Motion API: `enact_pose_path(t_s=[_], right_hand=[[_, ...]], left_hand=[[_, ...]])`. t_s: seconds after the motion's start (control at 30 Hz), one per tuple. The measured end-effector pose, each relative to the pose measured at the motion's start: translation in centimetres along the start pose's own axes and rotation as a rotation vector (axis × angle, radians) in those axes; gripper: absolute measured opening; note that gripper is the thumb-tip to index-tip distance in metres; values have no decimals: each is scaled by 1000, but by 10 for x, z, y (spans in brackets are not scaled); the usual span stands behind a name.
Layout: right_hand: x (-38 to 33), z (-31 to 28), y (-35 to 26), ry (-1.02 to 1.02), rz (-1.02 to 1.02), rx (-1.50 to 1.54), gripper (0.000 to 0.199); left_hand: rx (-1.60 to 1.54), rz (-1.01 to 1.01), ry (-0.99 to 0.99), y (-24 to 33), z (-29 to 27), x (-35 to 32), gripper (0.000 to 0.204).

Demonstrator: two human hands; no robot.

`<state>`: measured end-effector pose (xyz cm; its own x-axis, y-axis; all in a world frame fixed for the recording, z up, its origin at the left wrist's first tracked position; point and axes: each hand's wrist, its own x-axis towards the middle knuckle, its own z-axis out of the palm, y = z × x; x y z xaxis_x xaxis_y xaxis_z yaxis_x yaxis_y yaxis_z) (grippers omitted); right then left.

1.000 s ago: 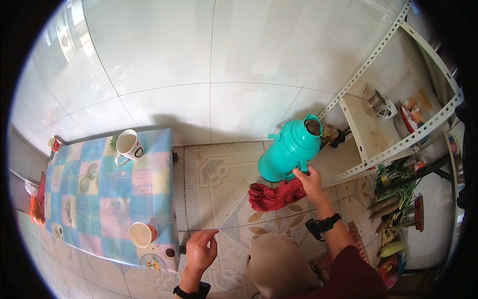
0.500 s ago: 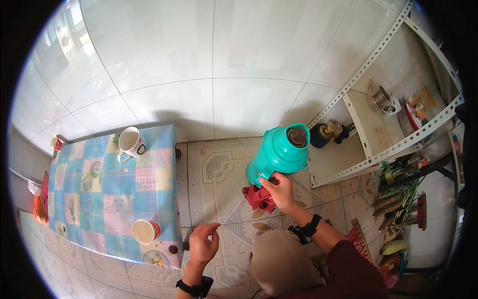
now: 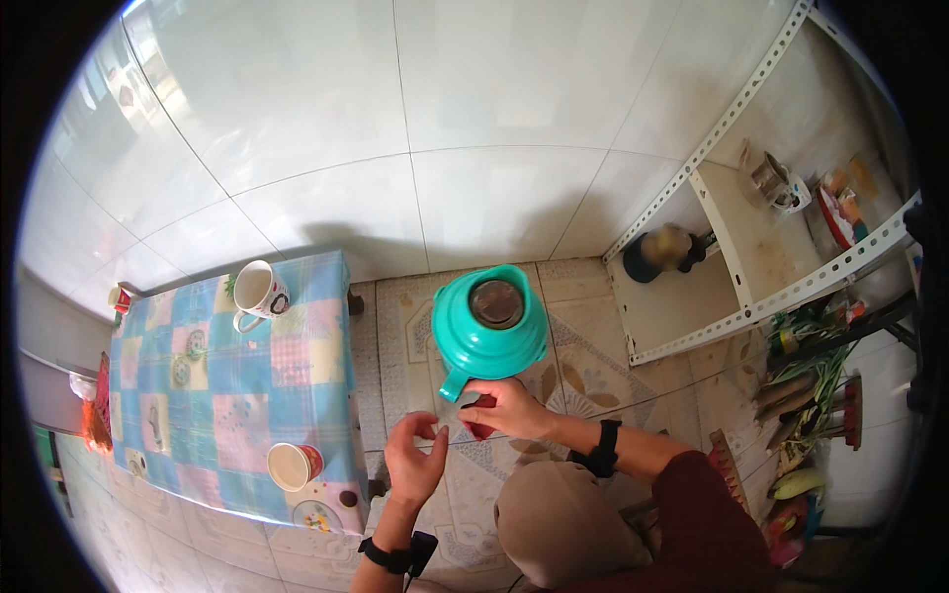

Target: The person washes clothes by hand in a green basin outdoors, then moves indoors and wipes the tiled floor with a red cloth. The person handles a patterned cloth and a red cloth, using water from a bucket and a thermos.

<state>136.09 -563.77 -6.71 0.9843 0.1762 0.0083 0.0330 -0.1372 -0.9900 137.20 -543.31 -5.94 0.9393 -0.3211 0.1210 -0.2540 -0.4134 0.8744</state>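
My right hand (image 3: 509, 409) is closed around the handle of a turquoise thermos flask (image 3: 484, 346). The flask stands out over the floor with its pouring lip on the far side, and a dark brown stopper (image 3: 496, 303) sits in its mouth. My left hand (image 3: 415, 461) is a little to the left of the handle, its fingers curved and apart, holding nothing. Something dark red (image 3: 481, 423) shows partly behind my right hand; what it is I cannot make out. On the table to the left are a white mug (image 3: 260, 291) and a paper cup (image 3: 294, 466).
A low table (image 3: 237, 395) with a checked cloth is at the left, with a small red cup (image 3: 119, 298) at its far corner. At the right, a white metal shelf (image 3: 682, 316) holds a dark round object (image 3: 643, 259). Vegetables (image 3: 796, 400) lie beside it.
My right hand has brought the thermos flask left and nearer, in front of me. My left hand has risen slightly toward it. The view has turned a little.
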Motion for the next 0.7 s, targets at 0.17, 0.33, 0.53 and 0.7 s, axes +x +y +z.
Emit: enact_pose_path(t_s=[0.17, 0.33, 0.53, 0.7], right_hand=[[6, 16, 1, -165, -107, -86, 50], [-12, -2, -1, -246, -56, -145, 52], [-54, -66, -15, -1, 221, -43, 28], [-46, -91, -48, 340, -22, 233, 33]], left_hand=[[196, -240, -109, -24, -11, -20, 34], [322, -65, -293, -47, -20, -38, 74], [319, -430, -436, -51, -32, -33, 62], [312, -122, -142, -36, -24, -26, 52]])
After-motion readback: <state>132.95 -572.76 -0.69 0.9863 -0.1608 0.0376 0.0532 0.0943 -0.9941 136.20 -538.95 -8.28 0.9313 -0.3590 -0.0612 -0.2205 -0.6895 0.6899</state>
